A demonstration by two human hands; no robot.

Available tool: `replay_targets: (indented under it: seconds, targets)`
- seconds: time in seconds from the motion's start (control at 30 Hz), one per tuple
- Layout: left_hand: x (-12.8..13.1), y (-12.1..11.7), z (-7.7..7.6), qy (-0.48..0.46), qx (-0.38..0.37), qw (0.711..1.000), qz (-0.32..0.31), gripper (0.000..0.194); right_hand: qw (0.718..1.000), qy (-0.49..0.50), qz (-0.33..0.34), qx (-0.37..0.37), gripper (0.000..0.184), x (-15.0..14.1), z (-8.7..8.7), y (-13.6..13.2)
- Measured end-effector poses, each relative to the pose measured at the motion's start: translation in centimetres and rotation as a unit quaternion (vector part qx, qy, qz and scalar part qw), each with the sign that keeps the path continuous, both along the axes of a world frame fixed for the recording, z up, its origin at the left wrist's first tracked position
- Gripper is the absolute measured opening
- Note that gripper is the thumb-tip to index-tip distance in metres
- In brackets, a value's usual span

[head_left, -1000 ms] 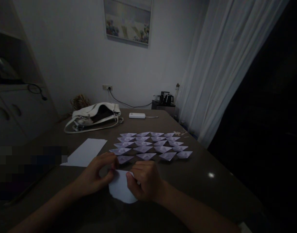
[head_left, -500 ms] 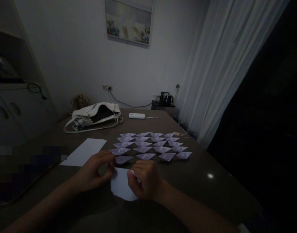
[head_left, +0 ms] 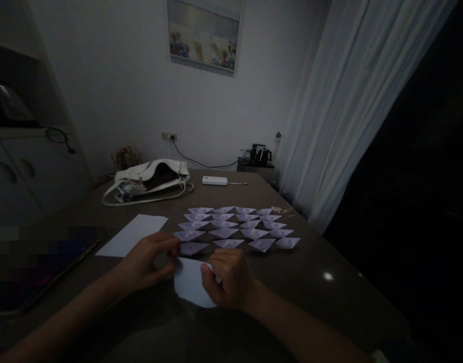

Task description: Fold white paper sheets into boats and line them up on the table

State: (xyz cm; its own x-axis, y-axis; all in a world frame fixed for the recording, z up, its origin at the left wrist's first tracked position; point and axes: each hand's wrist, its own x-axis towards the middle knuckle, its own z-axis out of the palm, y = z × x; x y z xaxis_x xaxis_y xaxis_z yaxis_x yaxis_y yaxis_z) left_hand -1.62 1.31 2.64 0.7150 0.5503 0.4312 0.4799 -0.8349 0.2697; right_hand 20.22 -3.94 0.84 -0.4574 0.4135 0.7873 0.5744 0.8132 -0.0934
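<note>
Both hands pinch one pale piece of paper [head_left: 191,287] lying on the dark table [head_left: 322,302] close to me. My left hand [head_left: 150,259] grips its upper left corner with closed fingers. Curled over its right side, my right hand [head_left: 229,277] presses the paper with thumb and fingers. Just beyond the hands lie several folded lilac paper boats [head_left: 237,227] in rows, the nearest one [head_left: 193,248] touching distance from my left fingers.
A flat white sheet [head_left: 135,235] lies to the left. A white handbag [head_left: 148,180] and a white power bank [head_left: 215,180] with a cable sit at the far side. A dark tablet-like object [head_left: 46,280] lies at the left edge. Curtains hang on the right.
The paper and both hands have shifted slightly; the right fingers curl a little further over the paper. The view has drifted a little.
</note>
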Motion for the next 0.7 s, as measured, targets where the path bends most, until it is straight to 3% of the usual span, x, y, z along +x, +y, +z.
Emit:
replay_targets:
  seconds: [0.13,0.27,0.47,0.7]
  targets:
    - [-0.9,0.8,-0.2,0.007,-0.009,0.999,0.031,0.004,1.000,0.009,-0.010,-0.005,0.035,0.2,0.4,-0.1]
    - [-1.4,1.2,-0.4,-0.065,-0.046,0.995,0.058,0.006,0.999,0.022,-0.025,0.002,0.036,0.5,0.6,0.1]
    - [0.2,-0.5,-0.2,-0.164,-0.129,0.977,0.047,0.029,0.999,0.041,-0.023,-0.001,0.034,0.7,0.5,0.4]
    - [0.6,-0.9,-0.5,-0.150,-0.106,0.980,0.079,0.023,0.999,0.045,0.005,0.003,0.032,0.6,0.6,0.2]
